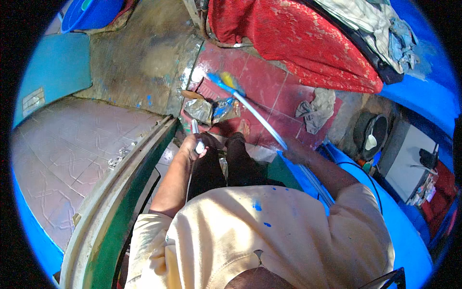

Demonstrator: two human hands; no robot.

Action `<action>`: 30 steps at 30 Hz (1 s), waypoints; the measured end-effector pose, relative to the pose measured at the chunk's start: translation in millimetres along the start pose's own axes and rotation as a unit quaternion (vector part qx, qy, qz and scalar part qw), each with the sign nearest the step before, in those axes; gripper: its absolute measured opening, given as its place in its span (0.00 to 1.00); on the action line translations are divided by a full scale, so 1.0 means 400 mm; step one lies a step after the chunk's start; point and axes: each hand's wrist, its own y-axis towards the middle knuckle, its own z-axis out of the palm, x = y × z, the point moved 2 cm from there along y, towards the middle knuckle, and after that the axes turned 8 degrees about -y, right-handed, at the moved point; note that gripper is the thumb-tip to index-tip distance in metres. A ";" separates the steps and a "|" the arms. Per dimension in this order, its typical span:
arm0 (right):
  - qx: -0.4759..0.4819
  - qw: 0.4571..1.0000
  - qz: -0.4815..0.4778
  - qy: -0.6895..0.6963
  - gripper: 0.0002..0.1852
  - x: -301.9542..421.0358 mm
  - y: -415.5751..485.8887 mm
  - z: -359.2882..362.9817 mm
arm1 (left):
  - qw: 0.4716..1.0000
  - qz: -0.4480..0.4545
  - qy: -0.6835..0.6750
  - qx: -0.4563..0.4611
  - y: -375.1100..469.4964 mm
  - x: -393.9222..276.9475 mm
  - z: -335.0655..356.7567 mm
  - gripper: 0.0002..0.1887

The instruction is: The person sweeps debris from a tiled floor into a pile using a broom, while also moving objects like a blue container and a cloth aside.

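My left hand (195, 146) is closed around a light-coloured handle (195, 127) that points down toward a dustpan. My right hand (294, 148) grips the pale blue stick of a broom (260, 120), whose blue head with yellow bristles (228, 82) lies over the red tiled floor. Below the broom head is a reddish ribbed dustpan (209, 89), partly covered. On or beside it are a crumpled silvery plastic wrapper (198, 110), a blue wrapper (223, 108) and a brown flat piece (191, 94).
A grey rag (317, 110) lies on the red tiles (265, 81). Red cloth (306, 43) hangs at the top. A green-painted door frame (119, 195) stands close on the left. At right are a dark bucket (377, 137) and a white-topped box (409, 157).
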 end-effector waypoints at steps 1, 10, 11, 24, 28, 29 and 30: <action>0.009 1.000 0.011 -0.004 0.20 0.021 -0.017 -0.011 | 1.000 -0.001 0.009 0.011 0.012 0.005 -0.007 0.10; -0.109 0.937 0.080 -0.321 0.26 0.284 0.192 -0.107 | 0.994 0.047 -0.094 0.017 -0.022 0.101 0.066 0.09; -0.118 0.896 0.008 -0.428 0.25 0.268 0.248 -0.098 | 0.991 0.051 -0.119 0.029 -0.005 0.110 0.068 0.09; 0.091 0.944 0.087 -0.306 0.21 0.185 -0.076 -0.074 | 0.983 0.051 -0.177 0.011 0.010 0.128 0.082 0.06; -0.026 0.966 -0.006 -0.258 0.20 0.068 -0.056 -0.059 | 0.986 0.046 -0.159 0.005 -0.009 0.121 0.075 0.07; -0.037 0.970 0.003 -0.239 0.19 0.058 -0.030 -0.061 | 0.986 0.047 -0.159 0.004 0.001 0.128 0.070 0.07; -0.051 0.974 0.016 -0.218 0.19 0.057 -0.010 -0.065 | 0.987 0.049 -0.155 0.004 0.009 0.126 0.072 0.07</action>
